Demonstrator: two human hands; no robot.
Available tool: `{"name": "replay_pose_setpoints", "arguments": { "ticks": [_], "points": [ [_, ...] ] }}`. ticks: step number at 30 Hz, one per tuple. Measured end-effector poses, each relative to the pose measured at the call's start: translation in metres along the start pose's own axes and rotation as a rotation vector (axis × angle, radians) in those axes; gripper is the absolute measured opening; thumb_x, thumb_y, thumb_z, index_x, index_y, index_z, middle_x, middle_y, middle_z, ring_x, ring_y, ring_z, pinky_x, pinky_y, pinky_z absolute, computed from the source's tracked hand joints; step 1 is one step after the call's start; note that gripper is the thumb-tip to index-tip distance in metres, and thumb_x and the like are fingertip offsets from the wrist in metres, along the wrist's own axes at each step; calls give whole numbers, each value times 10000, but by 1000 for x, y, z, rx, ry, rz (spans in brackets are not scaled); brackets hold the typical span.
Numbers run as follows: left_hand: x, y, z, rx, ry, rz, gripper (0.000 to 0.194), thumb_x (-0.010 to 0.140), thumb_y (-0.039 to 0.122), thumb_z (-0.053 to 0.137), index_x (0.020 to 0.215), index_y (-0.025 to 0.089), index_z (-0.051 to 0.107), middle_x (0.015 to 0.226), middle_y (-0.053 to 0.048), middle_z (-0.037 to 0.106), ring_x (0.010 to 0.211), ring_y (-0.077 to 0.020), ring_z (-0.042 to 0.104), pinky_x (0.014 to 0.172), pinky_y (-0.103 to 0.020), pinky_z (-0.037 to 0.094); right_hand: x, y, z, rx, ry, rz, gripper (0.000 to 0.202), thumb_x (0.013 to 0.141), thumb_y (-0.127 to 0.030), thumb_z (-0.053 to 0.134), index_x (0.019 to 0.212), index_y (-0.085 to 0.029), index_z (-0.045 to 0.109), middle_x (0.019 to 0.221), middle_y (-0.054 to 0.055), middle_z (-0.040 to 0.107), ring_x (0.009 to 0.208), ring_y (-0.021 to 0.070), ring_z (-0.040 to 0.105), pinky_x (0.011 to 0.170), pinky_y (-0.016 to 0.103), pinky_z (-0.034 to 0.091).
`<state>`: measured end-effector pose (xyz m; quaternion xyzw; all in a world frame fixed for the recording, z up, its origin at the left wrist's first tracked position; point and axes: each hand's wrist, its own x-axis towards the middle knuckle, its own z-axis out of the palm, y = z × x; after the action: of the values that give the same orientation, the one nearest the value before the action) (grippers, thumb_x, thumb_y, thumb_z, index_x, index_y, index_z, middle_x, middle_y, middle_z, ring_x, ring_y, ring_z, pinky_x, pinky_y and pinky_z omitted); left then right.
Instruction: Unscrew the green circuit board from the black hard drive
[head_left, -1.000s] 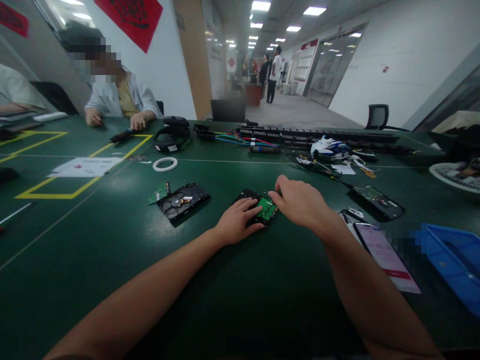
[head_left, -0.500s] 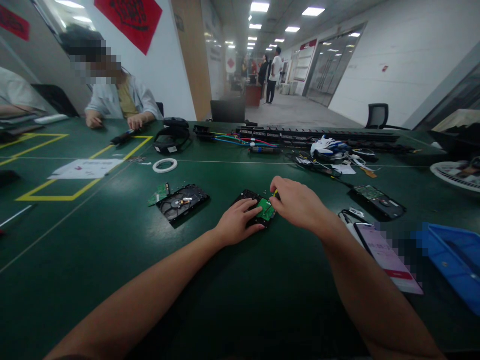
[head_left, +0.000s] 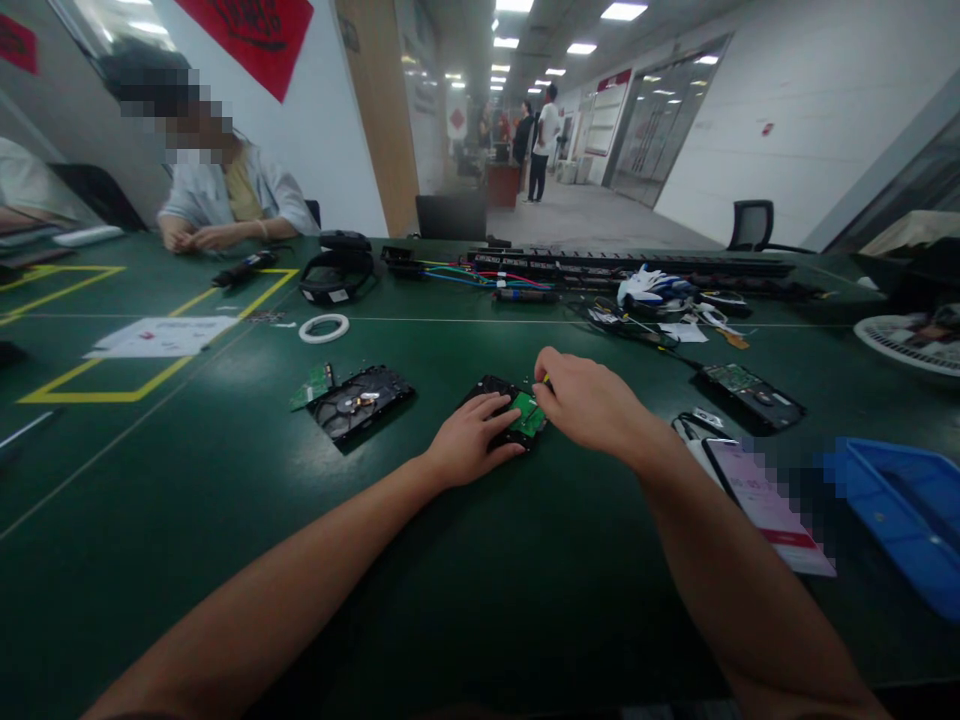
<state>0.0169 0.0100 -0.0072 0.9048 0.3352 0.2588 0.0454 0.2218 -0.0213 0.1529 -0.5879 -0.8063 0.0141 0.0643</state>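
A black hard drive with a green circuit board (head_left: pixel 529 416) lies on the dark green table in front of me. My left hand (head_left: pixel 472 436) rests across its left part, fingers spread and thumb by the near edge. My right hand (head_left: pixel 583 398) is closed at the drive's right end, round a small yellow-handled screwdriver (head_left: pixel 547 381) that is mostly hidden by the fingers. Its tip does not show clearly. Tiny loose bits, which look like screws, lie just beyond the drive. To the left sits an opened hard drive (head_left: pixel 361 404) with a loose green board (head_left: pixel 310 388) beside it.
Another hard drive (head_left: pixel 750 396) lies at the right, near a phone-like screen (head_left: pixel 765 500) and a blue bin (head_left: pixel 892 520). Farther back are a tape roll (head_left: pixel 324 328), black rails with cables (head_left: pixel 630 264) and gloves (head_left: pixel 654 288). Across the table sits a person (head_left: pixel 232 195).
The view has shifted slightly. My hands keep their places on the drive, with the right hand turned a little. The person across the table has drawn a hand back from a black object.
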Motion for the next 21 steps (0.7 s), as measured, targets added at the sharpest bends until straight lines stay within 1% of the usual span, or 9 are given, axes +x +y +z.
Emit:
{"name": "replay_pose_setpoints", "arguments": {
  "ticks": [8,14,17,19,21],
  "points": [
    [0,-1,0,7,-8,1,582,994,570,629,1489,266,581,1564,-114,527,1458,-345,485,1221,-567,415,0,3,2,7,-5,-1,223,989,-291,508,1151,-176,610,1051,137,749,869,269,678,692,366,386],
    [0,0,-1,5,-15,-12,585,997,571,627,1495,269,573,1569,-109,520,1466,-340,473,1223,-562,411,1,4,1,48,50,-22,288,936,-273,577,1200,-161,604,1032,133,748,871,271,681,717,372,405],
    [0,0,-1,2,-16,-10,585,999,570,626,1500,273,567,1575,-106,513,1473,-340,464,1221,-567,411,1,2,0,62,45,-34,280,920,-251,588,1182,-159,614,1055,140,749,898,272,687,739,374,421],
    [0,0,-2,2,-18,-5,585,999,564,629,1501,270,566,1576,-107,514,1476,-339,461,1224,-563,407,0,0,0,44,31,-32,249,936,-268,583,1159,-163,618,1061,142,752,903,277,691,736,375,424],
    [0,0,-2,-2,-19,-1,586,997,554,637,1505,271,563,1577,-106,515,1476,-339,462,1225,-562,406,-1,-2,0,20,25,-16,246,978,-337,560,1145,-165,615,1064,147,751,900,288,693,712,374,419]
  ]
}}
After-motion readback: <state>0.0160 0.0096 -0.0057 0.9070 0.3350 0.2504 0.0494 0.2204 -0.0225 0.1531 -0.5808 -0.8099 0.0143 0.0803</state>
